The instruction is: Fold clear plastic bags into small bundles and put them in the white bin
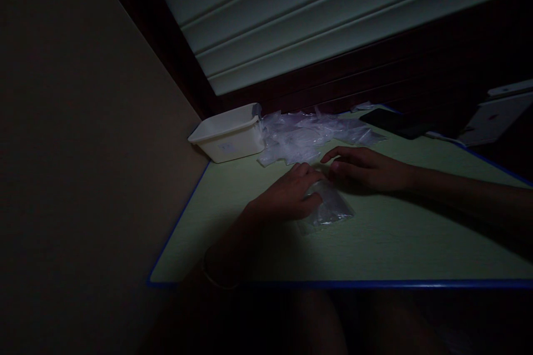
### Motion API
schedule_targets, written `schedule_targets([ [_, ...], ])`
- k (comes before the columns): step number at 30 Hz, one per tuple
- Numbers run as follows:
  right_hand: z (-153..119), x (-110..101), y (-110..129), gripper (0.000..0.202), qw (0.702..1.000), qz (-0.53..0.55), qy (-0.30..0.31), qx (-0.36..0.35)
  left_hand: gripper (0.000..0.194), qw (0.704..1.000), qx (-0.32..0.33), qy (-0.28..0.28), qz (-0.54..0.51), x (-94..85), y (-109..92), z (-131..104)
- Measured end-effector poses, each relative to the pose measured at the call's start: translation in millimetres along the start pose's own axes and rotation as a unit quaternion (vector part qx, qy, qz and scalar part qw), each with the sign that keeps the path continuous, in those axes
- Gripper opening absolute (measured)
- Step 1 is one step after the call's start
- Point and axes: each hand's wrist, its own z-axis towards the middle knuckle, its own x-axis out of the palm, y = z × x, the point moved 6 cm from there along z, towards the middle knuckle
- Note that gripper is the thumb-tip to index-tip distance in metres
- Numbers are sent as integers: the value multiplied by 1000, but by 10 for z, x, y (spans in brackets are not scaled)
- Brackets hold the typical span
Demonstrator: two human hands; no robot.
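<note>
A small clear plastic bag (pixel 332 208) lies flat on the pale green table. My left hand (pixel 287 195) rests over its left and upper part, fingers bent at the far edge and thumb on the film, holding it against the tabletop. Just beyond the bag's upper right corner is my right hand (pixel 366 169), its index finger arched and apart from the thumb. Nothing shows between those fingers; the lower ones are in shadow. The dim light hides whether the bag contains anything.
A white plastic bin (pixel 231 136) stands at the table's back left, beside the wall. Right of it spreads a heap of clear plastic bags (pixel 295 133). A dark flat object (pixel 393 122) lies at the back right, near a white tablet-like device (pixel 493 122). Blue edging (pixel 375 284) borders the table.
</note>
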Motion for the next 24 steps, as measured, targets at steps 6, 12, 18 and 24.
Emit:
schedule_targets([
  [6, 8, -16, 22, 37, 999, -33, -7, -12, 36, 1000, -11, -6, 6, 21, 32, 2],
  [12, 7, 17, -33, 37, 999, -36, 25, 5, 32, 1000, -13, -7, 25, 46, 62, 15],
  [18, 13, -18, -27, 36, 999, -43, 0, -2, 32, 999, -6, -15, 29, 46, 62, 22],
  [24, 10, -3, -27, 35, 999, -44, 21, -9, 31, 999, -14, -7, 31, 51, 62, 42],
])
